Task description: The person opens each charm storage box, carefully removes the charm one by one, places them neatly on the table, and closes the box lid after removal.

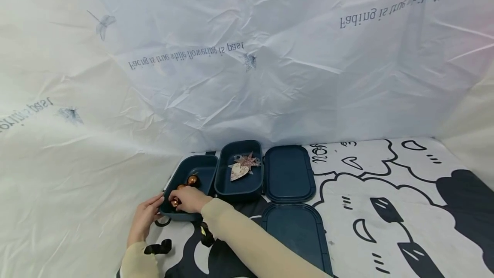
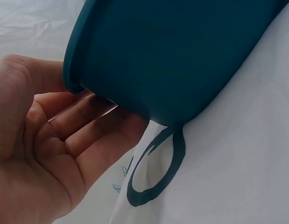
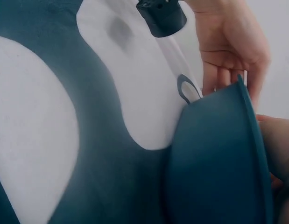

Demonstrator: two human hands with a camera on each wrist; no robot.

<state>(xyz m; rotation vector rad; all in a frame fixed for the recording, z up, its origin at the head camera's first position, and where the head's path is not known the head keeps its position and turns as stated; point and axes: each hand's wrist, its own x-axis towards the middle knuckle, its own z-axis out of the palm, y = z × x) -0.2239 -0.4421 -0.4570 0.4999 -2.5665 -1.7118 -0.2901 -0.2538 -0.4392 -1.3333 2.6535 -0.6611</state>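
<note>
My left hand (image 1: 143, 218) holds a dark blue rectangular box (image 1: 187, 217) at its left front corner, thumb at the rim and fingers against the outside wall. In the left wrist view, those fingers (image 2: 100, 144) bend under the box's outer side (image 2: 167, 56). My right hand (image 1: 191, 199) reaches down inside this box, fingers curled round a shiny copper ball (image 1: 175, 202). Another copper ball (image 1: 193, 180) lies just beyond the knuckles, and one more is partly covered by the hand. From the right wrist view, the box wall (image 3: 209, 163) hides most of the right hand.
A second blue box (image 1: 239, 193) stands to the right, holding a pale heart ornament (image 1: 239, 171) and a pinkish star ornament (image 1: 251, 160). Two blue lids (image 1: 289, 173) lie farther right on the black-and-white printed cloth (image 1: 362, 209). A white sheet (image 1: 231, 98) hangs behind.
</note>
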